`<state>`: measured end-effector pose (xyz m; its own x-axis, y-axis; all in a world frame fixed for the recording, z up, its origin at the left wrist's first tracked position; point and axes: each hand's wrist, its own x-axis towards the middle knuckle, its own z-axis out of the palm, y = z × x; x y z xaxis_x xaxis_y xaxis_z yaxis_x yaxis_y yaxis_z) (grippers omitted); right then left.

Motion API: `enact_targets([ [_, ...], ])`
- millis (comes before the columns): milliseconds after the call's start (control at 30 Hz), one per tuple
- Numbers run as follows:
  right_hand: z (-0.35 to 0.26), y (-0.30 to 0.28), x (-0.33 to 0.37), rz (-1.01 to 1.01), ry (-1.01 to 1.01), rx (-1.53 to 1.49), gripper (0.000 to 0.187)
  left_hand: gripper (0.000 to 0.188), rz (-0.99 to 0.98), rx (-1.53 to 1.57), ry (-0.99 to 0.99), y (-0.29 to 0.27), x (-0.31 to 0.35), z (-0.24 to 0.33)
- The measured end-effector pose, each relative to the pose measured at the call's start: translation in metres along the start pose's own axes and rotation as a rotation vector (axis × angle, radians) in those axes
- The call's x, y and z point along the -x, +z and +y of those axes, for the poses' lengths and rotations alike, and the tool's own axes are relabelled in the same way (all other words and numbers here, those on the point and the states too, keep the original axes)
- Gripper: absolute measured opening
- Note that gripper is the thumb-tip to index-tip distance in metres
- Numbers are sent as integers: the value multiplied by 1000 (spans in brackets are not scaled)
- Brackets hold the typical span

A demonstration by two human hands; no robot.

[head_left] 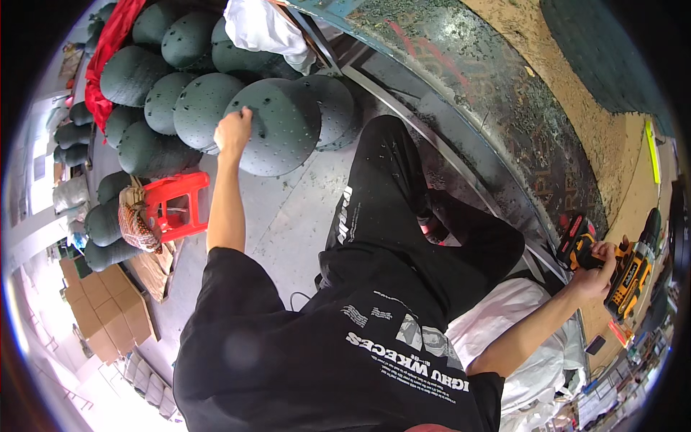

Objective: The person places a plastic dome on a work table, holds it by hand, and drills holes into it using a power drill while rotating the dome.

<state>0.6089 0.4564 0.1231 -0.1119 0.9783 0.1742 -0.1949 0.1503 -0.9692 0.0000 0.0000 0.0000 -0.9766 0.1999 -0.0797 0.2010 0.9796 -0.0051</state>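
Note:
My left hand (234, 134) is closed at the left rim of a round dark green disc (284, 133), the foremost of the stacked ones. Small dark crumbs are scattered over its face. Out to the right, my right hand (599, 272) is wrapped round the grip of a yellow and black cordless drill (630, 279). The drill's battery end (575, 241) points inward, over the edge of the worktable, and its dark chuck is on the far side.
Several stacks of similar discs (151, 104) fill the far left. A red plastic stool (188, 205) and cardboard boxes (108, 309) stand on the left. The crumb-covered worktable (497, 79) curves along the right. A white sack (515, 317) lies beside my right arm.

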Motion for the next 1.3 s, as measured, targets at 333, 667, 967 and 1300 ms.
enact_targets([
  [333, -14, 26, 10, -5, -40, 69, 43, 59, -161, 4, 104, 100, -71, 97],
  [667, -17, 25, 11, -1, -20, 126, 45, 56, -293, 15, 87, 175, -106, 105],
  [967, -17, 27, 10, -16, -11, 138, 47, 58, -308, -17, 91, 202, -115, 85],
  [1300, -16, 34, 10, 6, -23, 152, 48, 61, -309, 15, 92, 207, -119, 87],
])
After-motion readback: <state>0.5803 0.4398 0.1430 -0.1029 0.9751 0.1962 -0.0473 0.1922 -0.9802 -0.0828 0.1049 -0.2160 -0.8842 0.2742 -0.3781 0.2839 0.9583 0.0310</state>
